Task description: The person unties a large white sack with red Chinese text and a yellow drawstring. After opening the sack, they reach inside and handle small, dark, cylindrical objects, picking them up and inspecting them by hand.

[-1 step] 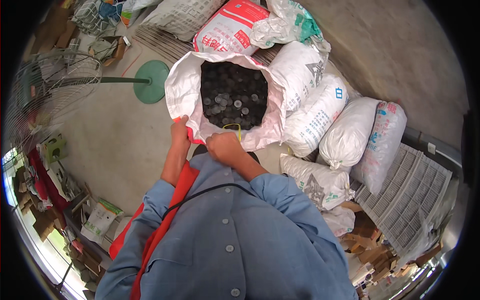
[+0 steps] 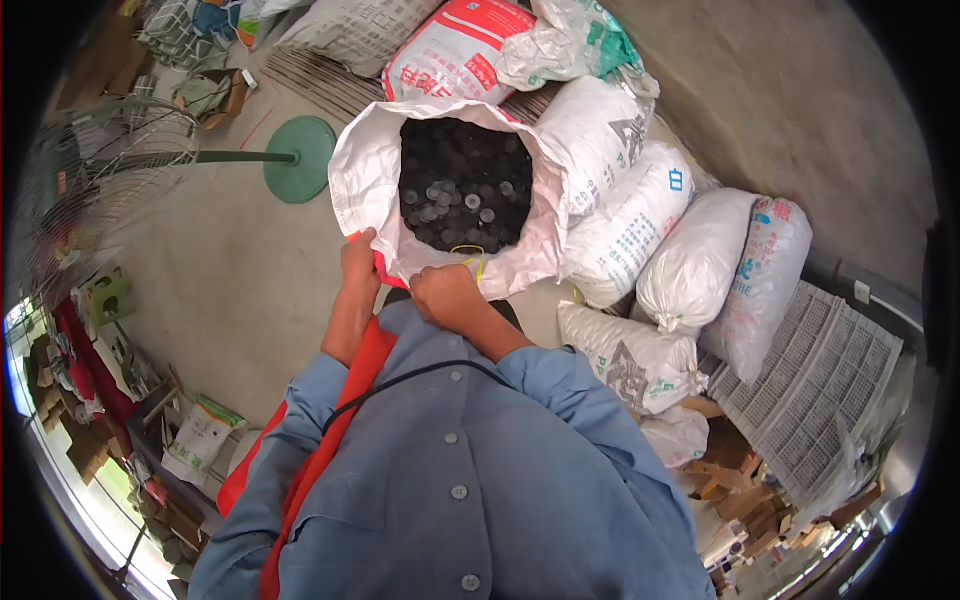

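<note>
In front of me an open white woven sack [image 2: 362, 168] stands upright with its rim folded outward. Inside lie many small round dark pieces [image 2: 460, 160]; several near the middle look clear or grey. My left hand [image 2: 359, 262] is closed on the near left part of the rim, beside a red patch. Closed at the near edge of the same rim is my right hand [image 2: 445, 296], its fingertips hidden under the hand and folded cloth. A thin yellow cord [image 2: 468, 248] loops over the rim just beyond my right hand.
Filled white sacks [image 2: 630, 225] lie along the right, and a red and white sack [image 2: 460, 50] lies behind. A fan's green round base [image 2: 301, 160] stands on the floor at left, its wire cage [image 2: 120, 150] farther left. Grey slotted panels [image 2: 810, 390] lean at right.
</note>
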A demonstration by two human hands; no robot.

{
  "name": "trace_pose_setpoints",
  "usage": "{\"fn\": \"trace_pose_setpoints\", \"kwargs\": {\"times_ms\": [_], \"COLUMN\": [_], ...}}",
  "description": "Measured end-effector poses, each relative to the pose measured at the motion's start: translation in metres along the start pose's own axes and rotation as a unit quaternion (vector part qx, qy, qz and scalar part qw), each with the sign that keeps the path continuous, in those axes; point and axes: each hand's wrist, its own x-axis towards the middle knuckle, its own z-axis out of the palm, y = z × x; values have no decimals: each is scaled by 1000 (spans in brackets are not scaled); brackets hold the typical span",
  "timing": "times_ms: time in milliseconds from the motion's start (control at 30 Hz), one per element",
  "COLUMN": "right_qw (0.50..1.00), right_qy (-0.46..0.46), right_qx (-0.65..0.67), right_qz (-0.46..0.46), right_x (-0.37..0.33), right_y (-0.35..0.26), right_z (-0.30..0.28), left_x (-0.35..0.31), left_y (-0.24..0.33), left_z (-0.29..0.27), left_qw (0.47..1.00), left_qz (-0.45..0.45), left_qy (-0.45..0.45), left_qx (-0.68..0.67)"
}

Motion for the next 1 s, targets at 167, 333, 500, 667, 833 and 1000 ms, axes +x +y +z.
{"fn": "trace_pose_setpoints", "kwargs": {"times_ms": [167,333,500,667,833,1000], "right_qw": [1000,998,970,921,905,924], "right_qy": [27,20,-35,-6,-36,-42], "right_qx": [-9,21,198,315,351,324], "right_qz": [8,57,137,231,237,199], "right_x": [-7,-5,22,53,63,69], "right_y": [2,-2,4,36,34,29], "right_z": [-2,-11,-25,5,8,7], "left_x": [-8,-19,-21,-33,-40,-32], "left_y": [-7,16,18,28,30,27], "left_z": [14,-9,-28,-20,-14,-14], "left_qw": [995,985,982,984,983,982], "left_qz": [15,118,132,91,101,93], "left_qy": [-11,-124,-94,-126,-126,-134], "left_qx": [-102,31,94,82,89,94]}}
